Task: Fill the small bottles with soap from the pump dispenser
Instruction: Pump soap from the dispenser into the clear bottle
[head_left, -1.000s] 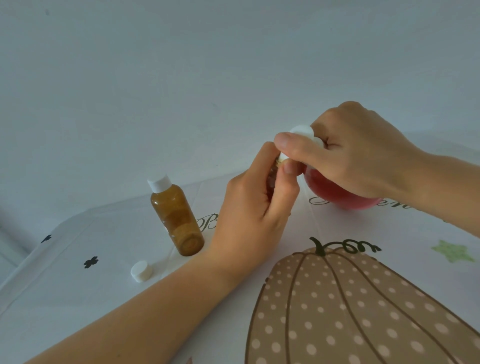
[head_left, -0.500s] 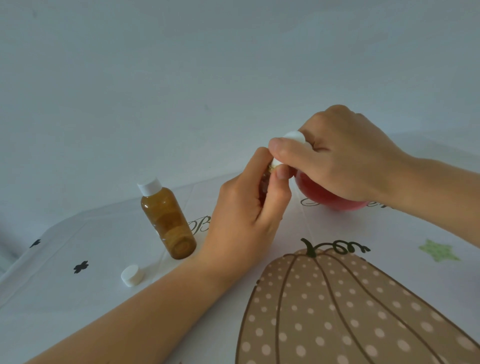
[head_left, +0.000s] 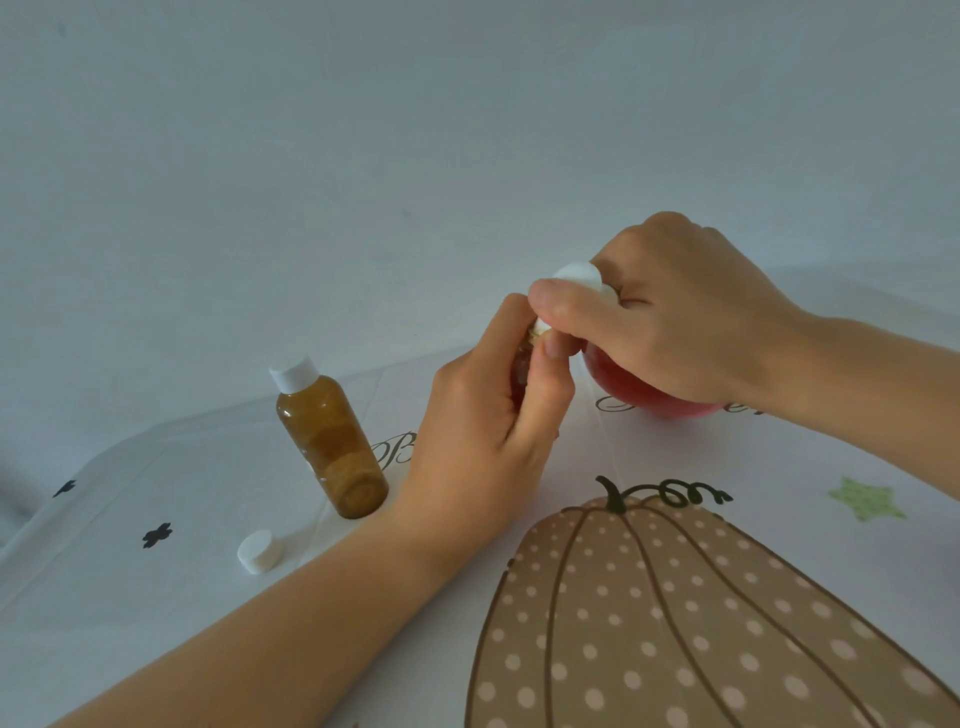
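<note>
While a small bottle (head_left: 521, 366) is held up to the white spout of a pump dispenser (head_left: 641, 397), almost all of it is hidden inside the grip of the left hand (head_left: 483, 441). The fingers and thumb are curled tightly round it, and only a dark sliver of its side and its pale mouth are seen between them. The dispenser's round body, filled with red soap, is stood on the worktop (head_left: 130, 623) just behind that grip. Its white pump head is clasped by the right hand (head_left: 675, 322), with the fingers curled over the top and the thumb laid along the spout. Whether soap is flowing cannot be told. To the left of the left hand's grip, near the wrist, a capped amber bottle (head_left: 332, 441) is stood upright, filled with brownish liquid. Further left of the grip and nearer the camera, a loose white cap (head_left: 260, 551) is laid apart from that bottle. Below both grips, a dotted pumpkin (head_left: 675, 623) is printed on the worktop's white covering.
</note>
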